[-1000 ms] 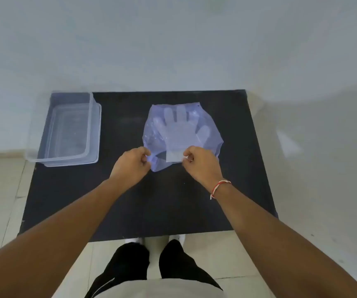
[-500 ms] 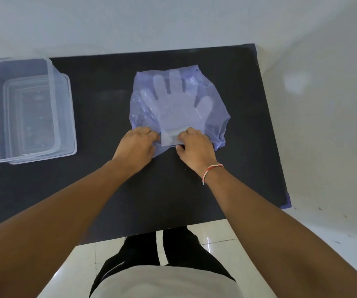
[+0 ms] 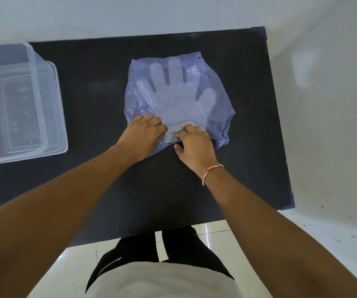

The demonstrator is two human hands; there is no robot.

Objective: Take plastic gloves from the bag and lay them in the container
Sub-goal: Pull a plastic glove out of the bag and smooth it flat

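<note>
A translucent purple plastic bag (image 3: 218, 108) lies flat on the black table (image 3: 100, 100), with a stack of clear plastic gloves (image 3: 177, 97) showing through it, fingers pointing away from me. My left hand (image 3: 143, 136) presses on the bag's near left edge. My right hand (image 3: 194, 143) pinches the near edge, where the pale cuff end of the gloves (image 3: 174, 134) shows between my hands. The clear plastic container (image 3: 50, 108) stands at the table's left side, apart from both hands.
The container sits on what looks like its clear lid. A white wall runs behind the table and to its right. Pale floor tiles (image 3: 216, 231) and my legs show below the table's near edge.
The view has dropped closer over the table. Both hands have moved inward along the bag's near edge, and the gloves' cuff end now shows between them.
</note>
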